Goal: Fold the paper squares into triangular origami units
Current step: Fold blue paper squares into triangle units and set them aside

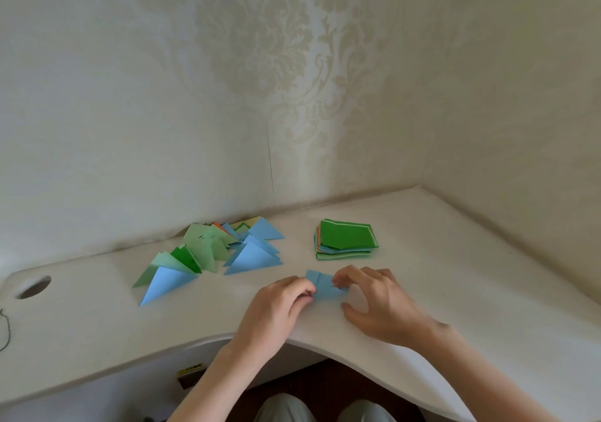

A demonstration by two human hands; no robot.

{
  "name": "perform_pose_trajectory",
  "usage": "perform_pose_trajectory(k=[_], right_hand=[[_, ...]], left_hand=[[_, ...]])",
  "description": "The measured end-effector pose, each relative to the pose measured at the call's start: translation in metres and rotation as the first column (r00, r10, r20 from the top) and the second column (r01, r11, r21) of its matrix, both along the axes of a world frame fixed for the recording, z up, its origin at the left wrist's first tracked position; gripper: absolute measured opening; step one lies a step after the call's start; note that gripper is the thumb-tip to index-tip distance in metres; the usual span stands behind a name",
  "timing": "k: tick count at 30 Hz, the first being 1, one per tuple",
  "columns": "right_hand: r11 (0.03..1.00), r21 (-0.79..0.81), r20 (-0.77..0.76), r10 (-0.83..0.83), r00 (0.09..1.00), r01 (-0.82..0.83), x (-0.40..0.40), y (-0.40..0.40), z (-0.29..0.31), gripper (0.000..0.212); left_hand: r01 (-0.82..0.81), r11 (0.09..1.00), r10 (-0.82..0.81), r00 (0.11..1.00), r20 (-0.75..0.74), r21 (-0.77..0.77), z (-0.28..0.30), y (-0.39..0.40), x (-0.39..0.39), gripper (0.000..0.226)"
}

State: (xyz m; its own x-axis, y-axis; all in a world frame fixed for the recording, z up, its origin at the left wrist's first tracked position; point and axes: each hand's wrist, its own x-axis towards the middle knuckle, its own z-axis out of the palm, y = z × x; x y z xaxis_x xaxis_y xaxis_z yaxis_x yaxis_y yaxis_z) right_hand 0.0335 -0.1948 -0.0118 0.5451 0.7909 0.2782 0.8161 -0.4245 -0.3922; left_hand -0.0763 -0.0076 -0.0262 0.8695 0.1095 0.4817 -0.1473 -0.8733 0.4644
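nearest me i see my knees [286,408] in grey trousers under the curved front edge of the pale bench [97,340]. just below that edge, left of my forearm, sits a small dark object with a yellow label [191,374]; i cannot read its writing. toward the back edge, left of centre, lies a loose heap of folded triangles [214,252] in blue and green, with a bit of orange and yellow showing at the back. well right of it, a stack of paper squares [346,239] with dark green on top. a round hole [34,286] is cut near the left edge. nothing blocks my view of the work. my left hand [279,304] is curled, pinching the left end of the blue paper [323,288], which lies near the front edge. my right hand [380,301] arches over its right end, fingertips [338,281] bent down gripping it, thumb stretched out beneath.
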Motion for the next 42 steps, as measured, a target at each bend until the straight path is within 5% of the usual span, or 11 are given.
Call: perform_pose_trajectory(k=[4,11,22,33,42], right_hand=[[0.995,0.085,-0.016,-0.043,0.999,0.044,-0.003,0.013,-0.006,0.026],[0.937,0.199,-0.291,-0.225,0.93,0.288,-0.005,0.034,-0.017,0.014],[0.9,0.188,-0.152,-0.369,0.917,0.393,-0.006,0.051,-0.029,0.024],[0.875,0.263,-0.154,-0.379,0.913,0.407,-0.007,0.053,-0.031,0.035],[0.907,0.235,-0.42,-0.23,0.878,0.35,0.012,0.048,-0.025,0.03]], left_hand=[[-0.077,0.995,0.079,0.996,0.032,-0.066,-0.005,0.011,-0.003,0.016],[-0.24,0.962,0.244,0.97,0.016,-0.128,-0.017,0.0,0.01,0.013],[-0.396,0.908,0.402,0.915,0.019,-0.141,-0.02,-0.01,0.017,0.019],[-0.422,0.856,0.404,0.907,-0.121,-0.3,-0.017,-0.005,0.02,0.017],[-0.399,0.814,0.36,0.917,-0.173,-0.421,-0.011,0.005,0.013,0.018]])
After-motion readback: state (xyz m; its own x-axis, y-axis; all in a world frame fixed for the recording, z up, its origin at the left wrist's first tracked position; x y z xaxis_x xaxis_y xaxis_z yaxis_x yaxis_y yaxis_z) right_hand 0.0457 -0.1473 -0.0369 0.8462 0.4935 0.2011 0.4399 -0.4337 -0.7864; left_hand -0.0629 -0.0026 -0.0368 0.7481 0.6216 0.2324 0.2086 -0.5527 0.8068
